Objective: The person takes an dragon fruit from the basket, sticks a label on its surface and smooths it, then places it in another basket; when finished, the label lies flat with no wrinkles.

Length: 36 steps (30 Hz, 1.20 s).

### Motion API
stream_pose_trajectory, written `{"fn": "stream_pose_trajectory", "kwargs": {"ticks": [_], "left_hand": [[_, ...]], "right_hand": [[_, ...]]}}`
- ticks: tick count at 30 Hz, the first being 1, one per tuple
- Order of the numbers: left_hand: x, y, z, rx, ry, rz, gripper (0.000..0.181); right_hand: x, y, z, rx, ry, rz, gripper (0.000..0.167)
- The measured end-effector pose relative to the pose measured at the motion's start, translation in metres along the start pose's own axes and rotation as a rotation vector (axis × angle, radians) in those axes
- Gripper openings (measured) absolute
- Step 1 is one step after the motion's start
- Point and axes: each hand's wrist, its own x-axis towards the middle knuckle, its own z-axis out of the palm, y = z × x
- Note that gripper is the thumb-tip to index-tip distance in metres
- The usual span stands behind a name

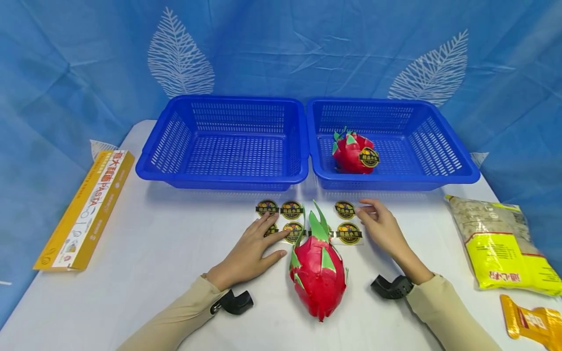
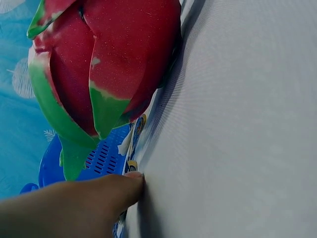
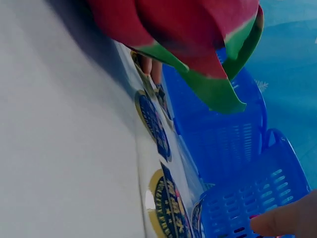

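Note:
A red dragon fruit (image 1: pixel 318 278) with green-tipped scales lies on the table between the two forearms. Behind it is a sheet of round black-and-gold stickers (image 1: pixel 349 233), partly hidden by the fruit's green tips. My left hand (image 1: pixel 252 248) rests flat on the left end of the sheet, fingers spread over the stickers. At the sheet's right end is my right hand (image 1: pixel 384 229), fingers loosely bent, with the tips beside the upper right sticker (image 1: pixel 345 210). No sticker shows lifted between those fingers. The right wrist view shows one fingertip (image 3: pixel 267 223) near the sheet.
Two blue baskets (image 1: pixel 224 184) stand side by side at the back; the right basket (image 1: pixel 395 183) holds another dragon fruit (image 1: pixel 353 153) bearing a sticker. A yellow pasta box (image 1: pixel 83 209) lies left. On the right are a yellow bag (image 1: pixel 500 248) and an orange packet (image 1: pixel 533 321).

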Motion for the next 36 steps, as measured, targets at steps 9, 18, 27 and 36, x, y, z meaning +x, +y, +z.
{"fn": "stream_pose_trajectory", "kwargs": {"ticks": [9, 18, 27, 36], "left_hand": [[0.000, -0.001, 0.000, 0.003, 0.006, 0.009, 0.046], [0.000, -0.002, 0.002, 0.009, 0.019, 0.010, 0.045], [0.000, -0.003, 0.002, 0.011, 0.020, 0.012, 0.046], [-0.001, -0.003, 0.002, 0.007, 0.025, 0.014, 0.046]], "right_hand": [[0.019, -0.003, 0.002, -0.019, -0.023, -0.009, 0.051], [0.019, -0.007, 0.004, 0.013, -0.029, -0.007, 0.053], [0.021, -0.002, 0.010, -0.016, 0.016, -0.091, 0.042], [0.020, -0.002, 0.013, -0.012, -0.030, -0.146, 0.036]]}}
